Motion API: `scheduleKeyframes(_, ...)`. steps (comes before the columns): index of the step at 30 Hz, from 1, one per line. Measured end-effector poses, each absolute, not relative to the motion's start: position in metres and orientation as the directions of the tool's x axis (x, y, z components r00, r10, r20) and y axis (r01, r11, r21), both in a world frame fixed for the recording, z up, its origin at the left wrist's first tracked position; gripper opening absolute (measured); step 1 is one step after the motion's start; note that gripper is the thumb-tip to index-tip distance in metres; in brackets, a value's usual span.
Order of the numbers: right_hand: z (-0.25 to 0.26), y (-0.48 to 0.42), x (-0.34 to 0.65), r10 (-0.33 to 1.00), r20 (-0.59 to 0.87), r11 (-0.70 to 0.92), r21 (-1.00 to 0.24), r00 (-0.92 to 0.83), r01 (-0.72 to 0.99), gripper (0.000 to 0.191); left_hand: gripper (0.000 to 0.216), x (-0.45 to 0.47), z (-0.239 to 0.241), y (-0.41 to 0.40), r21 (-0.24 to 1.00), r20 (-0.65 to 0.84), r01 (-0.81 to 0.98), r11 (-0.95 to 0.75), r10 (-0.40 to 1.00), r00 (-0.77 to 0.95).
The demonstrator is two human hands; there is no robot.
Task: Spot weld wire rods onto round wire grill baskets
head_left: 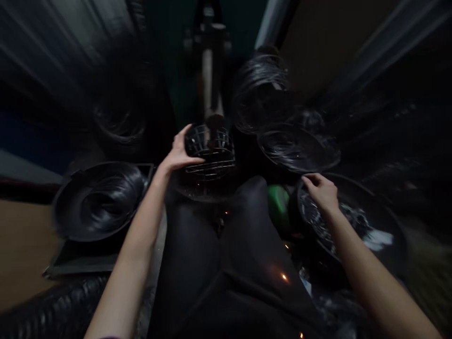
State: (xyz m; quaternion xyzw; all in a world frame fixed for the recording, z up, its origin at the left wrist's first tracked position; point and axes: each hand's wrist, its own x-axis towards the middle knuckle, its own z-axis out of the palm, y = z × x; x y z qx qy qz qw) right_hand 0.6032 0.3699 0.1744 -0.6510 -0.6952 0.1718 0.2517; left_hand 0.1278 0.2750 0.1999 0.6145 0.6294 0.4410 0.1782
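A round wire cage (211, 165), with bars curving around its side, sits beneath the upright arm of a machine (208, 84). At its left edge, my left hand (179, 153) grips it with the thumb below and the fingers above. My right hand (320, 189) is over the near-left rim of a dark pan (384, 226) full of small shiny metal pieces (356, 217). Its fingertips are pinched together; whatever they may hold is too small and dark to make out. The picture is dim and blurred toward its edges.
A pan (65, 221) with a coil of wire (118, 197) stands at the left. Wire rings (263, 82) are stacked behind a shallow dish (300, 157) on the right. A green rounded object (278, 205) is beside my right knee. Glowing sparks (284, 277) show near my dark-clothed legs.
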Motion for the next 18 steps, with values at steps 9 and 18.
scheduleKeyframes(9,0.105,0.355,0.709,0.955,-0.234,-0.244,-0.279,0.18,0.929,0.029,0.154,0.103,0.151,0.273,0.864,-0.083,0.432,0.259,0.919,-0.386)
scheduleKeyframes(18,0.072,0.39,0.693,0.905,-0.381,-0.288,-0.215,0.191,0.933,0.019,0.144,0.115,0.157,0.26,0.83,-0.171,0.389,0.399,0.847,-0.504)
